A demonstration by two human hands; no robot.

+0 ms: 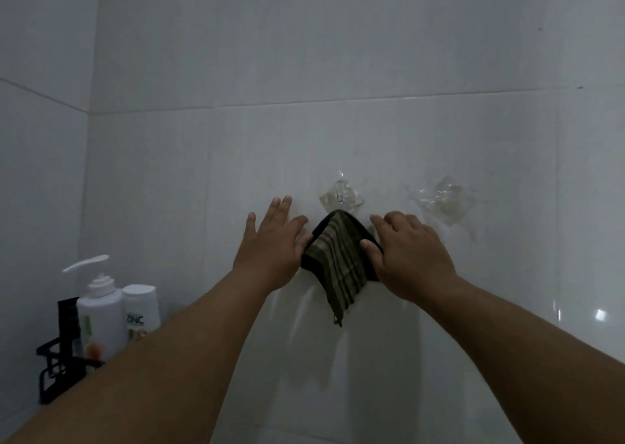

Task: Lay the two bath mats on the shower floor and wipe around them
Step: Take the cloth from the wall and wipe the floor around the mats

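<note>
**Hanging cloth flanked by two hands on a tiled wall**

Standing in the wall's lower-left corner, a black wire rack [54,366] carries a white pump bottle [99,315] and, just beside it to the right, a shorter white bottle [141,310] lettered "ZINC". Further right, the left hand [270,241] lies flat against the white tiled wall [338,55], fingers spread wide and holding nothing; its thumb touches the left edge of the cloth. At centre, a dark green striped cloth [341,261] with a black border hangs by its top corner from a clear adhesive hook [341,198], its lowest corner pointing down the wall. The right hand [411,257] meets the cloth's right edge: its thumb presses on the front of the fabric, while the other fingers, close together and gently curled, lie over the border; whether they grip the fabric from behind cannot be told. Right of this hand, a second clear adhesive patch [443,200] sticks to the wall, bare. Both forearms are bare. No bath mat or shower floor appears in the view.
</note>
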